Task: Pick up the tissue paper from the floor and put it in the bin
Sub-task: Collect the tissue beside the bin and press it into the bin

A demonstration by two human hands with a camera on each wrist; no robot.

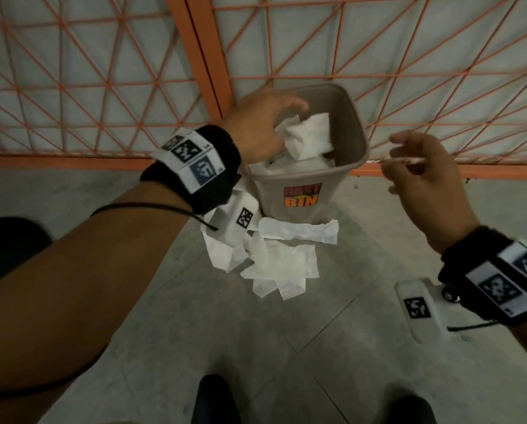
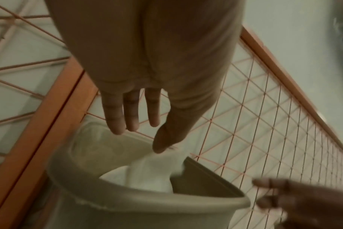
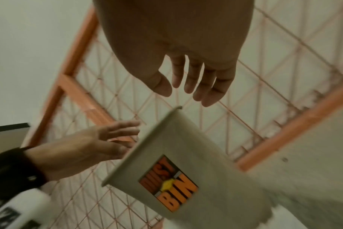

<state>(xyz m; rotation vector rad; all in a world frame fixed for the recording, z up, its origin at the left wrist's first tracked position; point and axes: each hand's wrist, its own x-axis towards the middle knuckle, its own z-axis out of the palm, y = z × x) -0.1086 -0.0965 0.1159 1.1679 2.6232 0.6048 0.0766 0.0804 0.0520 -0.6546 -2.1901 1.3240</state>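
A beige bin [image 1: 305, 191] with an orange "DUST BIN" sticker stands on the floor against the fence. A crumpled white tissue [image 1: 308, 139] sits at its mouth on top of other tissue. My left hand [image 1: 274, 123] hovers over the bin's left rim. Its fingers [image 2: 131, 114] are straight, and the thumb tip is right at the tissue [image 2: 155, 173]. My right hand [image 1: 409, 166] hangs in the air to the right of the bin with relaxed fingers [image 3: 194, 80] that hold nothing. More white tissue sheets [image 1: 280, 258] lie on the floor in front of the bin.
An orange wire-mesh fence [image 1: 103, 87] runs right behind the bin. My dark shoes [image 1: 216, 402] stand on the grey tiled floor near the bottom edge. A dark object [image 1: 8, 240] sits at the far left.
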